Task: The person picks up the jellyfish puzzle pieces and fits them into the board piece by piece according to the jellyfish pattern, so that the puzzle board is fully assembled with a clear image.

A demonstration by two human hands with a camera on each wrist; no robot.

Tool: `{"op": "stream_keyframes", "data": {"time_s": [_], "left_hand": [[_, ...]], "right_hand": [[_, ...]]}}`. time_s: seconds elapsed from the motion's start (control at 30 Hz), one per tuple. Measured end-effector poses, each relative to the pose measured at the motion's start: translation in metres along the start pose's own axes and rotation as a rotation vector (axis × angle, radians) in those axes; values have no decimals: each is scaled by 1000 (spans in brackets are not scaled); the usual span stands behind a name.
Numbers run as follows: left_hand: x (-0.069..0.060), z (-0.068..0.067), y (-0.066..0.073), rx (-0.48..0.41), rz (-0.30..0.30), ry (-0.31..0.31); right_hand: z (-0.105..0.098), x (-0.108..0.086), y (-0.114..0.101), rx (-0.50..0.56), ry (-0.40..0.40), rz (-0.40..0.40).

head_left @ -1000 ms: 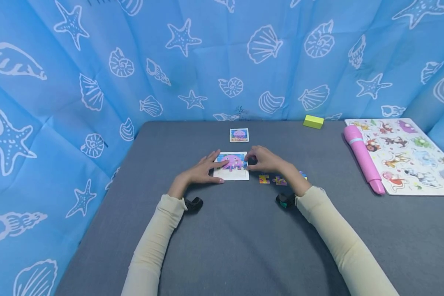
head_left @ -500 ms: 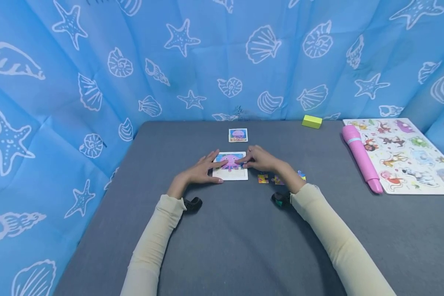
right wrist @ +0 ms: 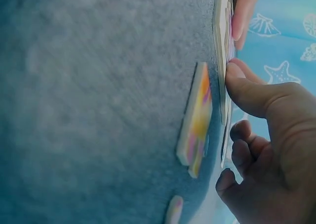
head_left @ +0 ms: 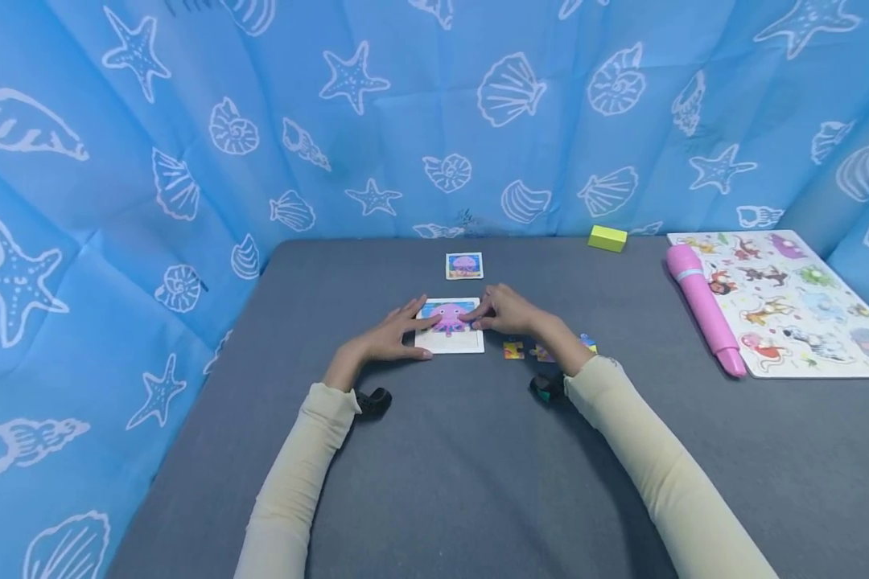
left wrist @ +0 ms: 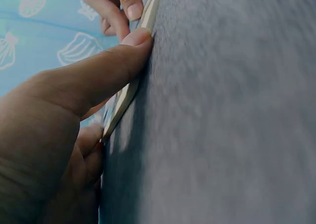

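A small jigsaw board [head_left: 458,345] with a pink octopus picture lies flat on the table in the head view; its lower strip is bare and pale. My left hand [head_left: 389,334] rests on its left side, thumb at the near edge and one finger stretched across the picture. From the right, my right hand [head_left: 510,311] presses pieces on the board with its index finger and thumb. Its other fingers curl in below, as the right wrist view shows. Loose puzzle pieces [head_left: 513,350] lie right of the board, partly hidden by the right forearm; one piece [right wrist: 196,120] stands out in the right wrist view.
Behind the board lies a small octopus picture card [head_left: 464,266]. A yellow-green block [head_left: 607,238] sits at the far edge. To the right, a pink pen-like stick [head_left: 706,310] overlaps a white animal board [head_left: 818,322]. A blue shell-patterned curtain [head_left: 449,104] hangs behind the table.
My right hand has gone from pinching at the board's right edge to pressing its index finger further left on the picture. The left hand stays on the board.
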State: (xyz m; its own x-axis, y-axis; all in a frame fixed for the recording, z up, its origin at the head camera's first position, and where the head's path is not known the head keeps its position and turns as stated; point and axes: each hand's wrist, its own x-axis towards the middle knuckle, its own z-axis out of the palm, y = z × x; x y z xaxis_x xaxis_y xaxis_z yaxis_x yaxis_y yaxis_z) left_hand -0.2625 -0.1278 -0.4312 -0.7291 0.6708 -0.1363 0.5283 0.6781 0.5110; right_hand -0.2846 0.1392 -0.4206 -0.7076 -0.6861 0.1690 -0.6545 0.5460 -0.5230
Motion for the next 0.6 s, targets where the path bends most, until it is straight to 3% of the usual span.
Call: {"op": "stream_keyframes", "data": {"time_s": [0.13, 0.27, 0.4, 0.6], "left_hand": [[-7, 0, -4, -9, 54, 24], [-12, 4, -7, -28, 103, 45], [-15, 5, -9, -55, 89, 78], [-15, 3, -10, -69, 54, 139]], "right_hand": [[-1, -10, -8, -59, -13, 35], [-7, -36, -12, -107, -31, 148], [-15, -61, -14, -136, -12, 243], [-20, -82, -11, -182, 0, 300]]}}
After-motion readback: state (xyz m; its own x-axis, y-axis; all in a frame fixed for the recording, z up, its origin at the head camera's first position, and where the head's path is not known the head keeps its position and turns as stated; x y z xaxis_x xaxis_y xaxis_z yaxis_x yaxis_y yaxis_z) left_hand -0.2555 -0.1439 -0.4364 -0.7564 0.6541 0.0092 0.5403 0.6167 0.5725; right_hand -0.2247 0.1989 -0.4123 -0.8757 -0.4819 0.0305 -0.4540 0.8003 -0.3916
